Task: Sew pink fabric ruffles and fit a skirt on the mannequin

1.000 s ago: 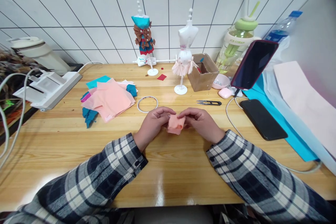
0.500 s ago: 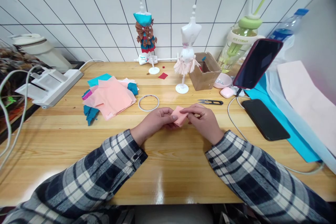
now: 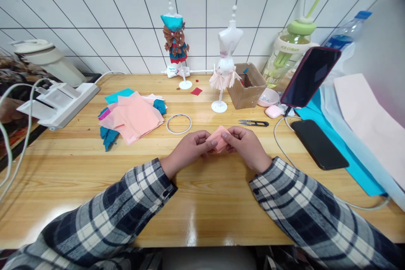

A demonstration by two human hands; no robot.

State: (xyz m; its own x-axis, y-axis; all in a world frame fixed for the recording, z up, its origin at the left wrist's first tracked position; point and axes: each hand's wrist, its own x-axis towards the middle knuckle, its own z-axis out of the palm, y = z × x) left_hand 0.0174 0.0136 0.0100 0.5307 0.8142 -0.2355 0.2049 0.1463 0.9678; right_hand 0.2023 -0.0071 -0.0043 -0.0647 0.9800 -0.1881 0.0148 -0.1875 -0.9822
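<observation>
Between my hands is a small folded piece of peach tissue paper (image 3: 219,138), held just above the table. My left hand (image 3: 193,147) pinches its left side with the thumb on top. My right hand (image 3: 245,143) grips its right side, thumb pressed on the front and fingers behind. Beyond my left hand lies a white ring (image 3: 179,124). Thread snips (image 3: 253,123) rest past my right hand. A small white dress form (image 3: 230,40) with a pale pink ruffle at its hips stands ahead. Farther left is another form, dressed in teal, brown bows and red (image 3: 174,40).
Peach, teal and magenta sheets (image 3: 136,116) lie in a pile on the left. A cardboard box (image 3: 247,86), a propped phone (image 3: 310,76), a black phone (image 3: 320,144) and a green-lidded bottle (image 3: 289,52) are on the right. At far left are a white power strip (image 3: 74,107) and another person's hand (image 3: 11,109).
My right thumb has come onto the front of the peach paper, where my fingers were at its edge before. The paper is turned slightly. Another person's hand has appeared at far left.
</observation>
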